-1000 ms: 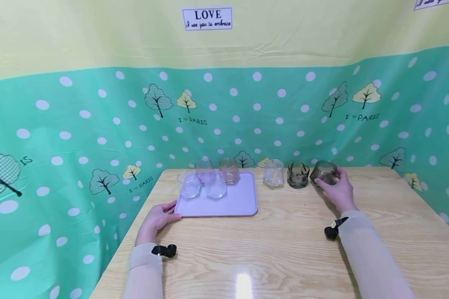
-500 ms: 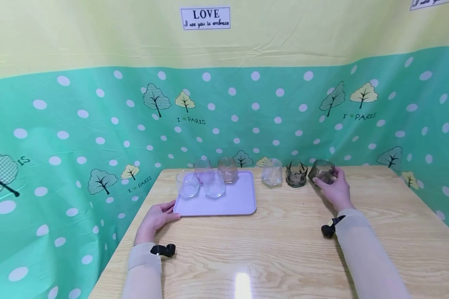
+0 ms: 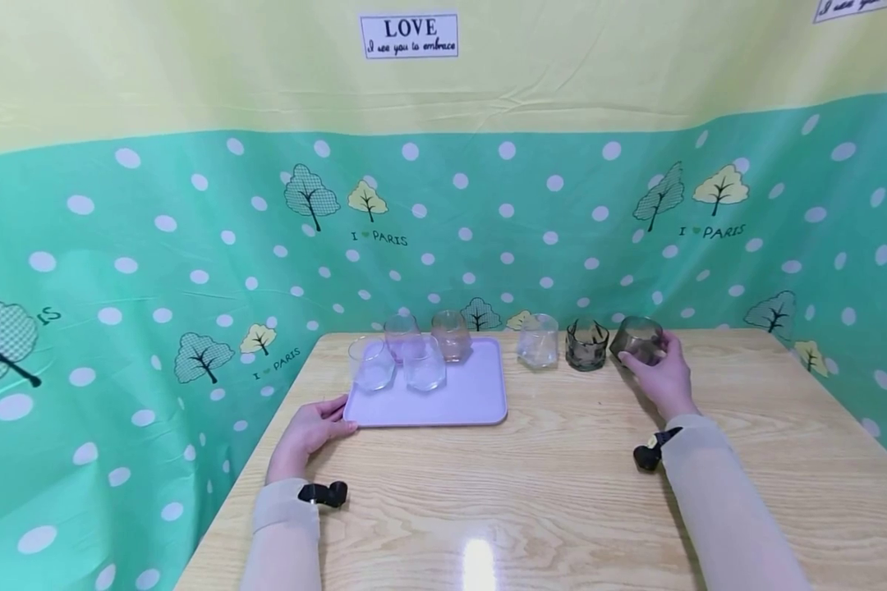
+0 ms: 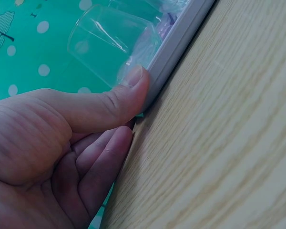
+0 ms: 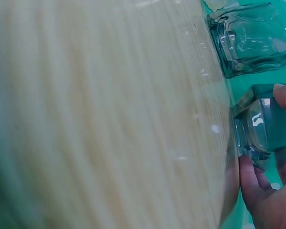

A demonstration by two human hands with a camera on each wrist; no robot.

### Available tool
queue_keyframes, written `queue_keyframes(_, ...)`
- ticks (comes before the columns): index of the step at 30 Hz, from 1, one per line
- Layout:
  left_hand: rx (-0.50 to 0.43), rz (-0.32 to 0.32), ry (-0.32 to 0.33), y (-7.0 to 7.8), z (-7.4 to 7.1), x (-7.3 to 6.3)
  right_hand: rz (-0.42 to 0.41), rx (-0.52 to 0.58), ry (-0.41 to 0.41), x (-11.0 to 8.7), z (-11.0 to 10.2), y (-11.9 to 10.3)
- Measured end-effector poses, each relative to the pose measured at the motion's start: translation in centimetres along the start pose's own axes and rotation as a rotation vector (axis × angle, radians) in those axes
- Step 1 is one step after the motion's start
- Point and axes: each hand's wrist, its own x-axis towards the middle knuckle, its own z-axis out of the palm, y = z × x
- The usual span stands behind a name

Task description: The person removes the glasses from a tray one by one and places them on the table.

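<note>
My right hand (image 3: 664, 377) grips a smoky grey glass (image 3: 633, 336) at the back right of the table, thumb on its near side and fingers round its right side. In the right wrist view that faceted glass (image 5: 264, 121) stands beside a dark patterned glass (image 5: 250, 40). My left hand (image 3: 310, 431) holds the near left corner of a lilac tray (image 3: 473, 402). The left wrist view shows the thumb (image 4: 128, 88) on the tray's rim, with the other fingers curled below. On the tray stand clear glasses (image 3: 425, 373), a pinkish glass (image 3: 402, 332) and an amber-tinted glass (image 3: 452, 341).
Between the tray and the smoky glass, a clear glass (image 3: 538, 349) and the dark patterned glass stand in a row. A green dotted curtain (image 3: 443, 222) hangs behind the wooden table (image 3: 562, 492). The tray lies close to the table's left edge.
</note>
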Motion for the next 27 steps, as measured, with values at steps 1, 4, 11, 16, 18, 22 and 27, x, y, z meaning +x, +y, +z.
queue_keyframes(1, 0.000, 0.001, 0.000, -0.1, 0.0, -0.1, 0.000, 0.001, 0.001, 0.0, 0.1, -0.1)
queue_keyframes(4, -0.007, 0.003, 0.003, -0.2, 0.0, -0.3, -0.002, 0.005, 0.000, -0.2, 0.1, -0.2)
queue_keyframes(11, -0.034, 0.002, 0.000, -0.4, 0.3, -0.5, -0.017, -0.024, 0.003, -0.9, 0.1, -0.7)
queue_keyframes(16, -0.018, -0.003, 0.007, -0.4, 0.3, -0.4, -0.012, -0.003, 0.023, -0.9, 0.3, -0.8)
queue_keyframes(18, -0.011, -0.006, 0.010, -0.4, 0.2, -0.3, -0.002, -0.002, 0.030, -1.0, 0.4, -1.0)
queue_keyframes(22, -0.010, -0.001, 0.008, -0.4, 0.0, -0.3, 0.054, 0.008, 0.044, -1.6, 0.4, -1.7)
queue_keyframes(27, -0.009, 0.002, 0.007, -0.3, -0.1, -0.1, 0.136, 0.125, 0.152, -2.7, 0.5, -3.2)
